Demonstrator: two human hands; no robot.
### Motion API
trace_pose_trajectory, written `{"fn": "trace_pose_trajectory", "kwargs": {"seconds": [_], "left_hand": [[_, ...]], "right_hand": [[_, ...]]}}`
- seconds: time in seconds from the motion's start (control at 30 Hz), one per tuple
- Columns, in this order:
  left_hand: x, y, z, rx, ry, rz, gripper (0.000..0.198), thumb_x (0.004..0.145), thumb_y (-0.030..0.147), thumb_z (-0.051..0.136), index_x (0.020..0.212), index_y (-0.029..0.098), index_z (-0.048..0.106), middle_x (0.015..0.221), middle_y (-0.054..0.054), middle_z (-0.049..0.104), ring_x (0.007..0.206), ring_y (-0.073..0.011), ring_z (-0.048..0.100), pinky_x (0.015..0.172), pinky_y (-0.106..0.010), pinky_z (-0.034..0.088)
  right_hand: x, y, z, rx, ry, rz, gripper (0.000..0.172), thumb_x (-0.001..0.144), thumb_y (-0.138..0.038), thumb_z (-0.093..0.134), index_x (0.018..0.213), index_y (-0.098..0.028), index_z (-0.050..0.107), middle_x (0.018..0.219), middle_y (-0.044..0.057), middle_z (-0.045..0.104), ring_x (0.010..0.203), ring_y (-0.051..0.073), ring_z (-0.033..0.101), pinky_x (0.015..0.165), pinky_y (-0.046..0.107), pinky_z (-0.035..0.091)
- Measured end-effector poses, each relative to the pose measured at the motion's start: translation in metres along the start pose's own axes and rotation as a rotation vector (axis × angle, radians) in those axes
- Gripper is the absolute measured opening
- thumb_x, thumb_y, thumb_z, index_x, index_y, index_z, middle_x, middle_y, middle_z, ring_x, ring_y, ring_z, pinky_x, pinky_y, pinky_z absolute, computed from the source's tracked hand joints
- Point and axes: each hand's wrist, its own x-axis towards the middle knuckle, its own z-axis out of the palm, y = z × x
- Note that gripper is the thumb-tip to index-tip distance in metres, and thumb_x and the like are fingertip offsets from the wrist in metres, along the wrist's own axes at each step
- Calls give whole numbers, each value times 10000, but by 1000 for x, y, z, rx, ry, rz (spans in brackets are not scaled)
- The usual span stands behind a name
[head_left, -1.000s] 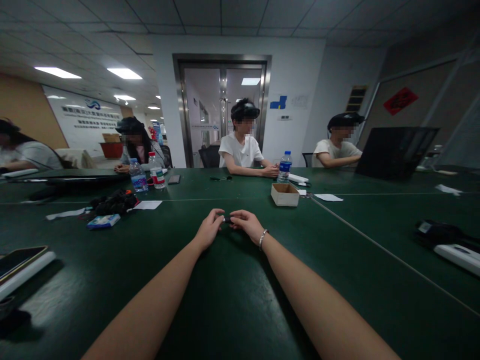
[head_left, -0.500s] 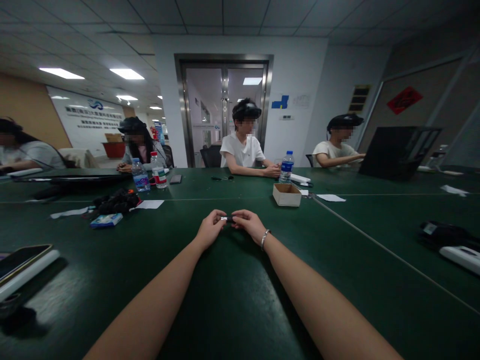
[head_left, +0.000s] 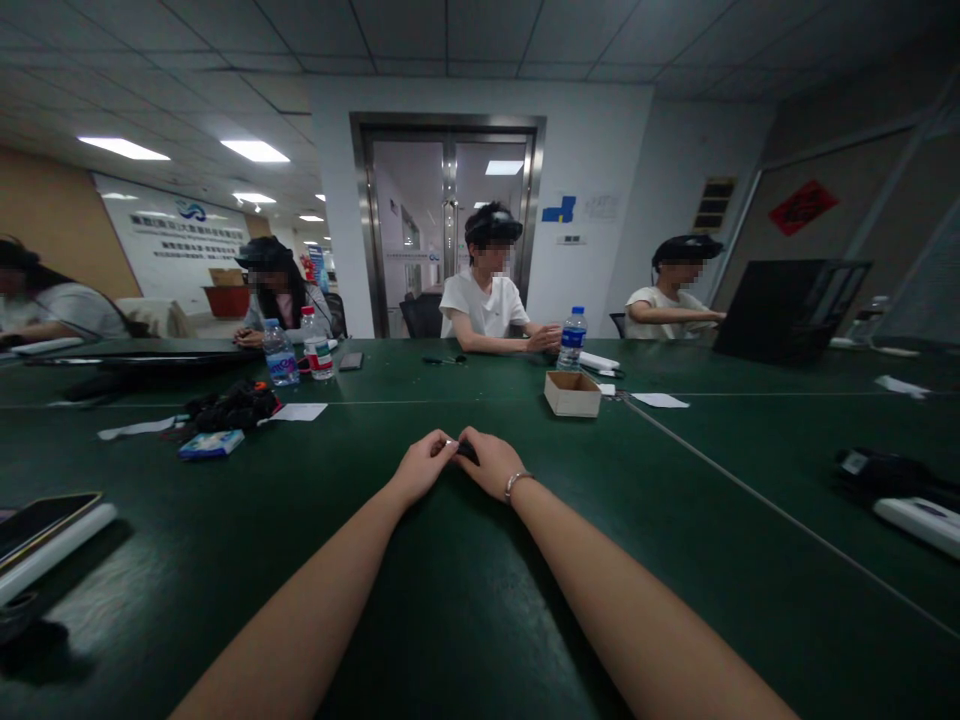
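My left hand [head_left: 420, 468] and my right hand [head_left: 492, 468] meet over the green table, fingertips close together. Between them is a small, dark, stick-like object [head_left: 466, 451] with a silvery part at its left end. My left thumb and fingers pinch the silvery end. The fingers of my right hand are bent round the dark part and cover much of it. Its exact kind is too small and too hidden to make out. A bracelet [head_left: 516, 486] circles my right wrist.
Beyond my hands stands an open cardboard box [head_left: 572, 400], with a water bottle [head_left: 572, 340] behind it. Left lie a blue packet [head_left: 211, 444] and a black tangled bundle [head_left: 234, 404]. A phone [head_left: 45, 528] rests near left. Several people sit across the green table [head_left: 360, 620].
My right hand has turned and shifted left, closing further over the small object, which now shows less. Both hands are nearer together and slightly lower in view.
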Motion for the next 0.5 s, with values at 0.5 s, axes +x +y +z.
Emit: {"fn": "trace_pose_trajectory", "kwargs": {"seconds": [0.5], "left_hand": [[-18,15,0,711,17,132,446,815,516,390,1072,211,590,1030,-113,564,943,-265,485,811,-387,367]], "right_hand": [[-4,13,-1,-315,-83,-5,236,885,-250,346,961,-153,546,1010,122,593,923,223,497,753,321,350]]}}
